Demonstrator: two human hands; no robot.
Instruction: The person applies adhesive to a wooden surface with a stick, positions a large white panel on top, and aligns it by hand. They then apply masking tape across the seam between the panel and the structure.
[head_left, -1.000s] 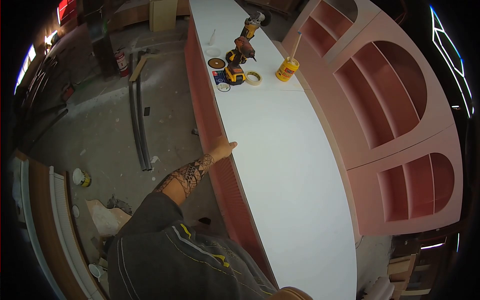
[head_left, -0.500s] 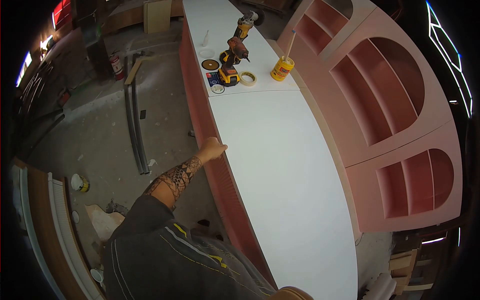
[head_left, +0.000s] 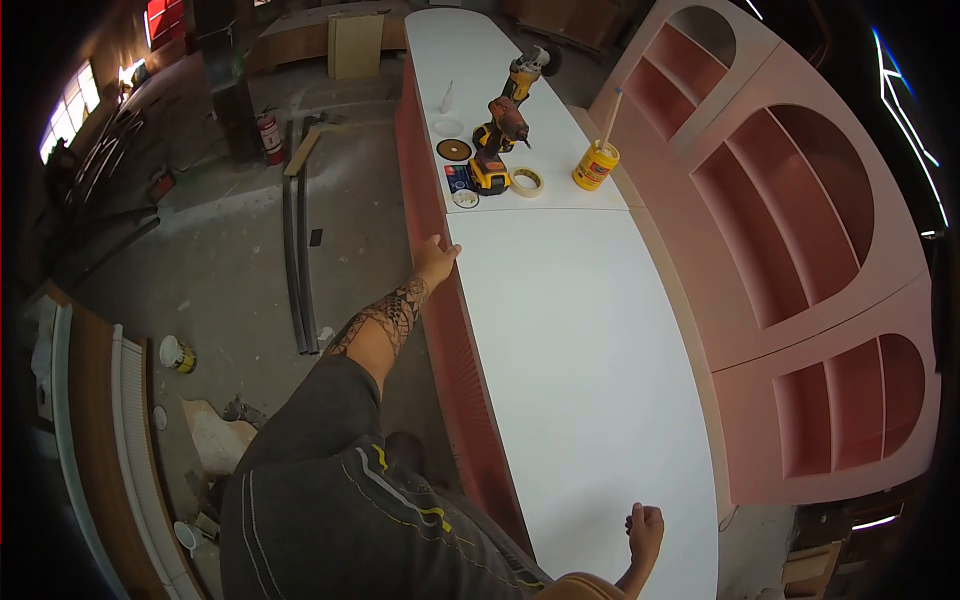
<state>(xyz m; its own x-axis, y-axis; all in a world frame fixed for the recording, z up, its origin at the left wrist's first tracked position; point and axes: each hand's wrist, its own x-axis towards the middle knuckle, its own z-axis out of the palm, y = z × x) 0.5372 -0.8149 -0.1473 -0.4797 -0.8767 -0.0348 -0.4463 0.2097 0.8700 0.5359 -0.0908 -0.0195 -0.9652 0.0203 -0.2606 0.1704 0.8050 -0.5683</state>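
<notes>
A stick stands in the yellow glue jar (head_left: pixel 594 165) on the white countertop (head_left: pixel 570 340).

2 hands: left hand (head_left: pixel 435 258) on the edge of the white counter (head_left: pixel 580 380), right hand (head_left: pixel 645 528) on its near end. 1 counter, made of 2 white top panels. On it: 2 power tools, i.e. 1 drill (head_left: pixel 497 145) and 1 angle grinder (head_left: pixel 525 72); 1 tape roll (head_left: pixel 527 181); 1 yellow glue pot (head_left: pixel 595 165) w/ 1 stick in it; 1 dark disc (head_left: pixel 454 149). Beside it: 3 pink arched shelf units (head_left: pixel 790 210). On the floor: 1 fire extinguisher (head_left: pixel 268 135), 1 small tin (head_left: pixel 177 354).
</notes>
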